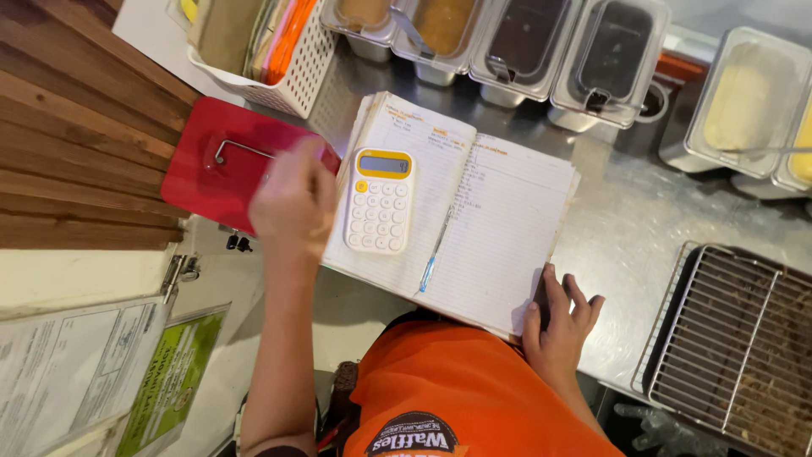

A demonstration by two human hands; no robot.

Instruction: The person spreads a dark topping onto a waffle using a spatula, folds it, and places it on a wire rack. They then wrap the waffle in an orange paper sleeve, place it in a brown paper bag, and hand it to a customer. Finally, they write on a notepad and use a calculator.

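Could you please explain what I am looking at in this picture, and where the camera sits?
There is no machine here: a person in an orange shirt wears a camera on the head, so you look straight down at their two bare hands. On the steel counter lies an open lined notebook with a blue pen in its fold and a white and yellow calculator on the left page. The left hand is over a red metal box, its grip blurred. The right hand rests on the notebook's lower corner. Food tubs, a white basket and a wire rack stand around.
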